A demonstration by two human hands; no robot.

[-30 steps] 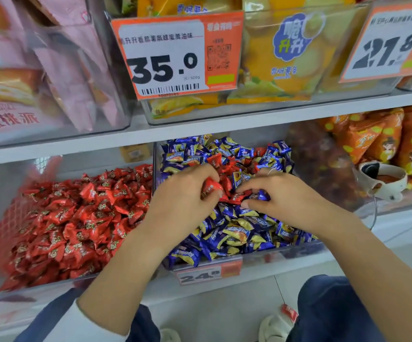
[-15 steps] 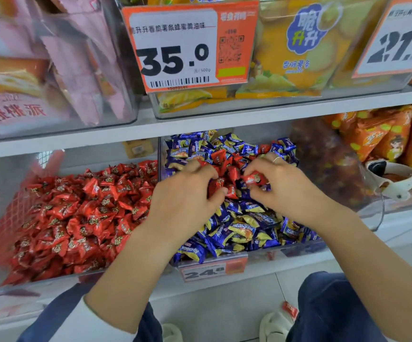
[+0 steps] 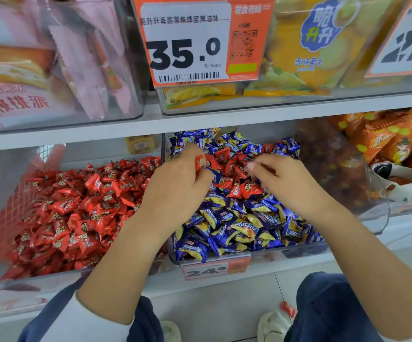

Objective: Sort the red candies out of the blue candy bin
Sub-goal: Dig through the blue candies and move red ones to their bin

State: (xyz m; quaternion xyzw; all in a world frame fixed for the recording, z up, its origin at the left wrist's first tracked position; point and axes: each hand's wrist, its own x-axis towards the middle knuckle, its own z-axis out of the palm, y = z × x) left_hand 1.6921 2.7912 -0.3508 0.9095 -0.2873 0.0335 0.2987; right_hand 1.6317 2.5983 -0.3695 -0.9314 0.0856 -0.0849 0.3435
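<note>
Over the blue candy bin (image 3: pixel 298 250), the left hand (image 3: pixel 175 191) pinches a red candy (image 3: pixel 199 162) — gathered, likely, for the red bin (image 3: pixel 10 280) beside it. The right hand (image 3: pixel 286 183) reaches, fingers curled — whether holding anything, I cannot tell — into the red cluster (image 3: pixel 234 176).

head cam | looks forward-down from above; close on shelf bins (image 3: pixel 224 257); single view

Bare forearms, both hands bare. White sleeve (image 3: pixel 76 324) pushed up, lower left of frame. Dark blue trousers (image 3: pixel 335 314). White shoes (image 3: pixel 272 327) at bottom edge.
</note>
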